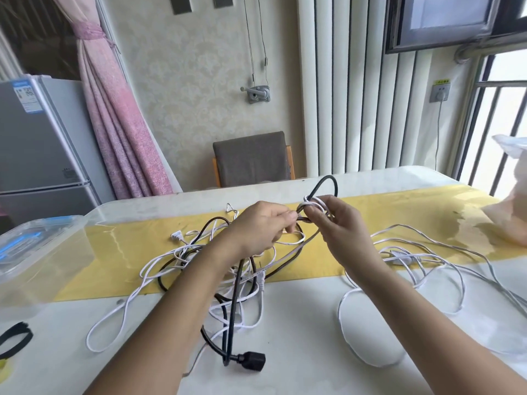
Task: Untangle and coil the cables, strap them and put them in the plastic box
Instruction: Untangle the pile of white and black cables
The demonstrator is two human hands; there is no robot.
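Two hands work at the centre of the frame, raised over one tangle of cables. The left hand has its fingers curled, and its thumb and forefinger pinch the black cable just beside a knot. The right hand pinches the white loops wound round that same black cable, its other fingers loosely bent.

There is one black cable, thick, arching above the hands and ending in one black plug at the lower centre. The thin white cables are several, but how many cannot be told. They sprawl across the table and the yellow runner, some trailing off to the right.

One clear plastic box with blue latches stands at the left edge. One black strap lies at the lower left. One pale plastic bag sits at the right edge.

The stickers on the grey fridge at the upper left are too small to read.
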